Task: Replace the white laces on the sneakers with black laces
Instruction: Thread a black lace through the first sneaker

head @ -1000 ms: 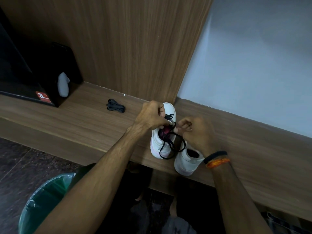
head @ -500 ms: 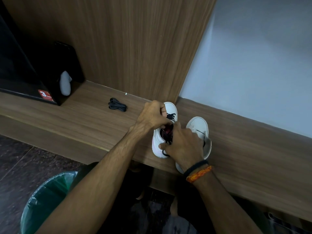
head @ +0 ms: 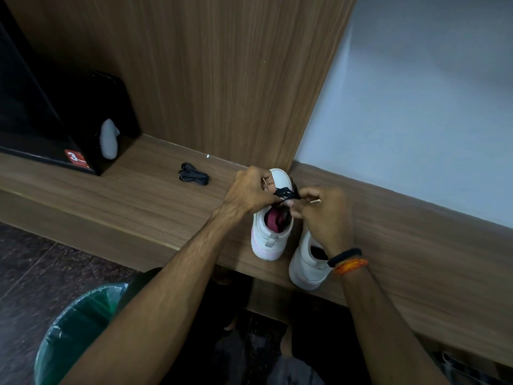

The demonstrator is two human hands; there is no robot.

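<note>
Standing at the far left of the wooden bench (head: 138,195) is a black box (head: 91,126) with a red sticker, and further along lies a spare black lace (head: 193,177), still bundled, well apart from the shoes. Next comes the left hand (head: 249,194), its fingers curled and pinching one side of the black lace (head: 286,193) drawn across the upper eyelets of the left sneaker (head: 273,229), which sits upright with its toe near the wood panel (head: 222,79) and its pink lining showing. The right hand (head: 324,215) pinches the other side of that same lace just over the tongue, fingers bunched tight, and it hides the front of the right sneaker (head: 308,265), whose heel overhangs the bench edge; whether that one is laced yet I cannot tell. My guess is that the person is snugging or knotting the lace on the first shoe. To do it well, both ends want an even pull so the crossings lie flat and the tails come out matched, with the shoe kept pressed to the bench so it does not tip. The second shoe looks liable to drop if nudged, so sliding it inward first would be wise. Down on the floor sits a green bin (head: 77,329).
</note>
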